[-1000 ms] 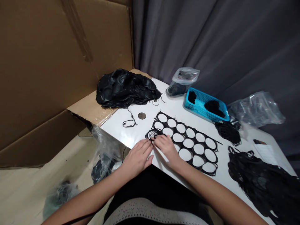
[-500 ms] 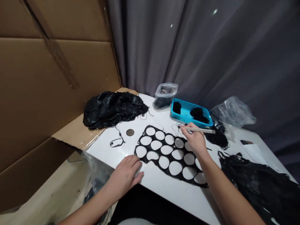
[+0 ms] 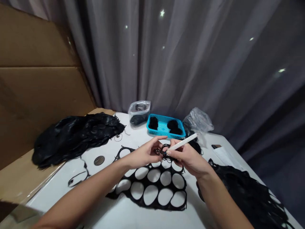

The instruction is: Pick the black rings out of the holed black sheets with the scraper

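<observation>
My left hand (image 3: 143, 154) and my right hand (image 3: 192, 157) meet above a black sheet (image 3: 147, 180) with rows of round holes. A small tangle of thin black strands (image 3: 165, 147) lies between them, pinched by my left fingertips. In my right hand is a slim white-handled tool (image 3: 183, 141), its handle slanting up to the right. The tool's tip is lost among the strands, so I cannot tell its kind. The holed sheet lies flat on the white table (image 3: 133, 216), partly covered by my hands and left forearm.
Behind the hands stands a blue basket (image 3: 156, 131) with black fuzzy pieces, beside a clear container (image 3: 140, 109) and a plastic bag (image 3: 199, 121). Heaps of black material lie left (image 3: 78, 133) and right (image 3: 238, 194). A dark disc (image 3: 99, 160) and black strips (image 3: 79, 176) are at left.
My left hand has left the table's front edge and come up to the right hand. Both hands are now together at the black strands. The camera view has turned upward and right.
</observation>
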`<act>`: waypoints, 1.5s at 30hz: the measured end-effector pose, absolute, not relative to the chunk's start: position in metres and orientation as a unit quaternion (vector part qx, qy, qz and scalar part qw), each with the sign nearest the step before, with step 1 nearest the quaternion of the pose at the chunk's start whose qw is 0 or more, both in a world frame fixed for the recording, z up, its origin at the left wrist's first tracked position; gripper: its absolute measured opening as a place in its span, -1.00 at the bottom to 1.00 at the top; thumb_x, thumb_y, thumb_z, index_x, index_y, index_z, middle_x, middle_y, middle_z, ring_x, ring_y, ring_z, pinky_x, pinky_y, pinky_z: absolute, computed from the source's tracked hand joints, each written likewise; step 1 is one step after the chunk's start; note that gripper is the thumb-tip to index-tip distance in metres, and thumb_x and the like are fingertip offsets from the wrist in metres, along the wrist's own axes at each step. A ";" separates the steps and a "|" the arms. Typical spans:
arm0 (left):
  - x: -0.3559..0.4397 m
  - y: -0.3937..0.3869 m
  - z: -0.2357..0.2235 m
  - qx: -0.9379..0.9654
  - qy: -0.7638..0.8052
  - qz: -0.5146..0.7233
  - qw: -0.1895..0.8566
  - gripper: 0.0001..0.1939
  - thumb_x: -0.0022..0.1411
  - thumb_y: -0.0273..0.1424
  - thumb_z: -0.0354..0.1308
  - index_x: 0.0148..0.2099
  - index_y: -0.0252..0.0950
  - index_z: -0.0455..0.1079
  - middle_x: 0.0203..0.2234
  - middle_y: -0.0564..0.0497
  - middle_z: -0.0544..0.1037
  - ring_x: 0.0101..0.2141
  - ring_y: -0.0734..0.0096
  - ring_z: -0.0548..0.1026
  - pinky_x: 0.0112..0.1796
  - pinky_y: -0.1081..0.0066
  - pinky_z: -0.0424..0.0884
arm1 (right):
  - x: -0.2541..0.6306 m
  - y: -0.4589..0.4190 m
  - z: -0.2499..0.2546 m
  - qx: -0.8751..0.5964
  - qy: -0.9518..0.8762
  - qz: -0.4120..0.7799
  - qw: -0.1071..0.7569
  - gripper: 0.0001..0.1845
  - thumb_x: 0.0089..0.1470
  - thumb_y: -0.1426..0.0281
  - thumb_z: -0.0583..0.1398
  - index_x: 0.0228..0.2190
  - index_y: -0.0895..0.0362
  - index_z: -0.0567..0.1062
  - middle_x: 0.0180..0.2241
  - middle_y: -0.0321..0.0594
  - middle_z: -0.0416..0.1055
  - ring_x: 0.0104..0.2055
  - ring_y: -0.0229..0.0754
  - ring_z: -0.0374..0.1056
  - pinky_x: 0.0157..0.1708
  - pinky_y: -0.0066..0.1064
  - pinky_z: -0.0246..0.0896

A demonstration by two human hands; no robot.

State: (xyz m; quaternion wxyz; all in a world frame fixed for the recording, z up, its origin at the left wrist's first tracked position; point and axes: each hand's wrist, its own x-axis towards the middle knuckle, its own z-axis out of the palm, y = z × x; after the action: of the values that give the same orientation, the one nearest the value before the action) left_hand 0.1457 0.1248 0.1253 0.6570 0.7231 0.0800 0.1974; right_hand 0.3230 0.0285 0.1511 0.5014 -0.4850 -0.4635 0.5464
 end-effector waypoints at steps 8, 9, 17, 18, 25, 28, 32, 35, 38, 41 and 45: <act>0.185 0.144 0.141 0.591 0.068 0.225 0.771 -0.37 0.13 -0.51 0.30 0.23 -0.15 0.29 -0.35 0.09 0.38 -0.26 0.43 0.42 -0.19 0.39 0.30 | 0.358 0.030 0.156 -0.440 -0.409 0.565 0.565 -0.48 -0.13 0.27 0.46 -0.55 0.12 0.19 -0.59 -0.47 0.12 -0.62 -0.47 -0.08 -0.72 -0.63 -0.25; 0.186 0.145 0.141 0.566 0.074 0.239 0.786 -0.39 0.12 -0.53 0.30 0.21 -0.15 0.31 -0.36 0.10 0.37 -0.27 0.44 0.43 -0.17 0.39 0.30 | 0.360 0.030 0.155 -0.428 -0.404 0.576 0.567 -0.49 -0.13 0.29 0.46 -0.55 0.12 0.20 -0.57 -0.45 0.15 -0.63 -0.49 -0.08 -0.73 -0.64 -0.25; 0.178 0.146 0.151 0.471 0.152 0.194 0.847 -0.40 0.09 -0.59 0.25 0.18 -0.16 0.33 -0.25 0.07 0.43 -0.38 0.56 0.42 -0.18 0.38 0.33 | 0.367 0.035 0.152 -0.315 -0.353 0.662 0.582 -0.60 0.00 0.33 0.39 -0.48 0.09 0.24 -0.39 -0.28 0.43 -0.70 -0.51 0.06 -0.86 -0.71 -0.17; 0.176 0.146 0.152 0.476 0.154 0.175 0.848 -0.39 0.11 -0.57 0.25 0.20 -0.17 0.31 -0.25 0.05 0.45 -0.37 0.54 0.42 -0.17 0.37 0.33 | 0.367 0.036 0.152 -0.307 -0.351 0.667 0.581 -0.62 0.03 0.33 0.37 -0.47 0.08 0.24 -0.40 -0.27 0.43 -0.69 -0.49 0.10 -0.86 -0.72 -0.17; 0.168 0.154 0.157 0.462 0.139 0.188 0.855 -0.40 0.13 -0.58 0.26 0.22 -0.24 0.29 -0.36 0.06 0.49 -0.31 0.47 0.49 -0.13 0.39 0.32 | 0.374 0.046 0.142 -0.321 -0.391 0.653 0.564 -0.65 0.01 0.38 0.38 -0.49 0.12 0.28 -0.35 -0.21 0.42 -0.47 -0.37 0.29 -0.74 -0.71 -0.03; 0.166 0.159 0.157 0.449 0.146 0.219 0.854 -0.41 0.11 -0.61 0.20 0.20 -0.29 0.30 -0.34 0.00 0.52 -0.23 0.36 0.53 -0.09 0.36 0.31 | 0.377 0.050 0.134 -0.336 -0.430 0.642 0.539 -0.65 0.00 0.37 0.39 -0.51 0.15 0.29 -0.31 -0.18 0.43 -0.47 -0.39 0.26 -0.66 -0.67 0.01; 0.166 0.164 0.155 0.426 0.147 0.226 0.864 -0.43 0.07 -0.64 0.14 0.16 -0.31 0.33 -0.32 -0.01 0.53 -0.27 0.35 0.54 -0.10 0.31 0.34 | 0.377 0.051 0.130 -0.363 -0.462 0.620 0.520 -0.64 0.03 0.33 0.38 -0.51 0.14 0.29 -0.22 -0.09 0.47 -0.38 -0.31 0.33 -0.62 -0.60 0.03; 0.168 0.166 0.152 0.409 0.146 0.224 0.872 -0.43 0.02 -0.62 0.15 0.13 -0.32 0.35 -0.36 0.01 0.50 -0.31 0.36 0.52 -0.13 0.30 0.36 | 0.376 0.049 0.131 -0.388 -0.482 0.598 0.509 -0.68 0.05 0.34 0.37 -0.49 0.14 0.32 -0.21 -0.10 0.47 -0.22 -0.17 0.43 -0.52 -0.54 0.16; 0.173 0.168 0.148 0.382 0.160 0.223 0.883 -0.50 0.03 -0.58 0.20 0.08 -0.35 0.39 -0.43 0.05 0.45 -0.37 0.42 0.47 -0.18 0.34 0.38 | 0.372 0.045 0.134 -0.415 -0.502 0.568 0.503 -0.71 0.04 0.36 0.38 -0.49 0.14 0.36 -0.21 -0.15 0.47 -0.11 -0.08 0.46 -0.30 -0.40 0.31; 0.178 0.170 0.142 0.369 0.175 0.230 0.883 -0.61 0.12 -0.51 0.24 0.04 -0.36 0.41 -0.47 0.09 0.40 -0.46 0.53 0.39 -0.26 0.41 0.39 | 0.366 0.044 0.138 -0.454 -0.524 0.521 0.498 -0.71 0.06 0.35 0.36 -0.50 0.13 0.36 -0.26 -0.18 0.49 -0.12 -0.08 0.46 -0.15 -0.29 0.30; 0.182 0.174 0.136 0.403 0.214 0.237 0.857 -0.59 0.15 -0.48 0.32 0.05 -0.31 0.39 -0.46 0.08 0.45 -0.42 0.48 0.46 -0.28 0.44 0.39 | 0.364 0.051 0.136 -0.524 -0.540 0.409 0.515 -0.75 0.12 0.33 0.31 -0.49 0.11 0.38 -0.23 -0.19 0.50 0.03 -0.07 0.37 0.03 -0.24 0.21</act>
State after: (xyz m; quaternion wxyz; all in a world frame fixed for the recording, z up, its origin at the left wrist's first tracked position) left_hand 0.1818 0.1740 0.1358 0.8574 0.4032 0.2144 0.2373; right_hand 0.3640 0.0507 0.1364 0.5153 -0.5244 -0.5402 0.4094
